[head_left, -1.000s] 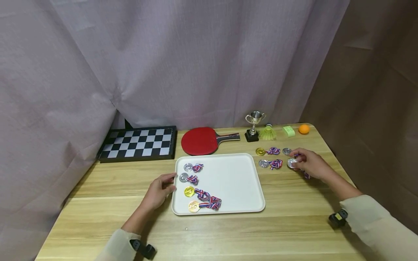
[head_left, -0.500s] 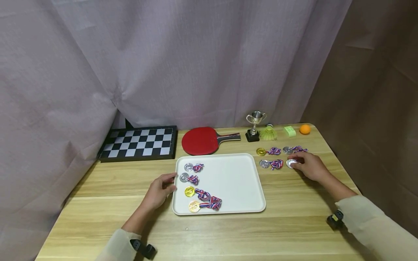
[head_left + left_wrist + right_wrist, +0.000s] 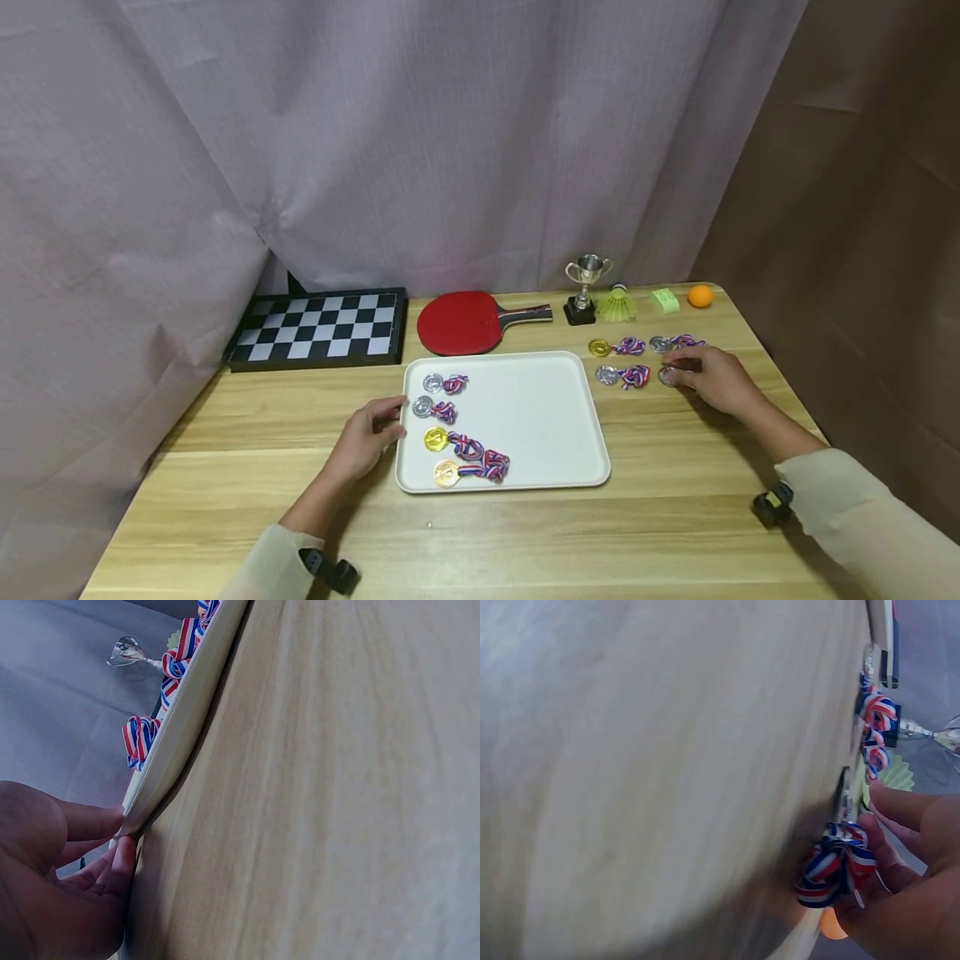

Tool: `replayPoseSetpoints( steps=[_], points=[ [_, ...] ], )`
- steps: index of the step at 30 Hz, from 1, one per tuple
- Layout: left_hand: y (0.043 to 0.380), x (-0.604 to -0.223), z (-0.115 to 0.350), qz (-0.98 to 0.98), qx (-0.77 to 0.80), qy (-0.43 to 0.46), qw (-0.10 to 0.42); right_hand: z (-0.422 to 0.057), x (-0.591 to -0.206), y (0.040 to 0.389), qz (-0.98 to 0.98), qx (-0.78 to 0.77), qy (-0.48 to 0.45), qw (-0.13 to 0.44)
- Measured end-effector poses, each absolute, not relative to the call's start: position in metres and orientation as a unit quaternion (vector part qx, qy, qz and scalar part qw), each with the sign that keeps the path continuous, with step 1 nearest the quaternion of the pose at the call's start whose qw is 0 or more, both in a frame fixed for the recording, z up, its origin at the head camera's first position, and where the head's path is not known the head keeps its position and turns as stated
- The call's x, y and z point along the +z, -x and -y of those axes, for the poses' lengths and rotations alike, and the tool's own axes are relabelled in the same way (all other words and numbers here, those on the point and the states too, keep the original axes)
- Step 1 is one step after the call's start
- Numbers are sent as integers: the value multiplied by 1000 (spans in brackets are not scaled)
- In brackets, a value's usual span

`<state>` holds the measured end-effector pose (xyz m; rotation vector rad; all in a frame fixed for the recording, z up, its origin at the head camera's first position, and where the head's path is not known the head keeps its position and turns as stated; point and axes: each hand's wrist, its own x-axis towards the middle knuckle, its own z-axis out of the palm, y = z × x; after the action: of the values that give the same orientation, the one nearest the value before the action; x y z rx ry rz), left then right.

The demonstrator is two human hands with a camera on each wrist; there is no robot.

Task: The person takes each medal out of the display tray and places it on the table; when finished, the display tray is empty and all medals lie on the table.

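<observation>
In the head view, the left hand [image 3: 363, 442] rests at the left edge of the white tray [image 3: 532, 425], thumb and fingers gripping the rim. Along that edge, on the tray, lie four ribboned medals: a silver one [image 3: 432, 383] near the far left corner, another silver one [image 3: 423, 407] next to it, then a gold one [image 3: 436, 439] and a copper-gold one [image 3: 446, 474] by the near left corner. Toward the right edge of the table [image 3: 525, 542], the right hand [image 3: 712, 379] has its fingers bent over a silver medal [image 3: 664, 377], fingertips at the disc. Near it lie a third silver one [image 3: 607, 376], a second gold one [image 3: 599, 348] and a fourth silver one [image 3: 660, 344]. Along the far edge stand or lie a checkered board [image 3: 322, 327], red paddle [image 3: 459, 323], trophy [image 3: 588, 271], shuttlecock [image 3: 617, 305], green block [image 3: 665, 300] and orange ball [image 3: 701, 296].

In the left wrist view, the tray's rim sits between thumb and fingers; striped ribbons [image 3: 140, 741] show above it.

In the right wrist view, the disc appears edge-on beside the fingertips, its ribbon bunched beneath the hand; whether they pinch it or only touch it cannot be told.
</observation>
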<state>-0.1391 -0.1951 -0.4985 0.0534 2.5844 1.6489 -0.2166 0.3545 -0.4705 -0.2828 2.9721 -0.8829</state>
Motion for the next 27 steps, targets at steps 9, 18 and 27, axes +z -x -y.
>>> replayPoseSetpoints(
  steps=[9, 18, 27],
  points=[
    [139, -496, 195, -839, 542, -12, 42, -336, -446, 207, -947, -300, 111, -13],
    [140, -498, 195, -838, 543, -11, 43, -285, -431, 193, -932, -315, 179, -11],
    [140, -499, 196, -839, 542, -12, 41, -219, -427, 174, -907, -347, 237, 37]
  ],
)
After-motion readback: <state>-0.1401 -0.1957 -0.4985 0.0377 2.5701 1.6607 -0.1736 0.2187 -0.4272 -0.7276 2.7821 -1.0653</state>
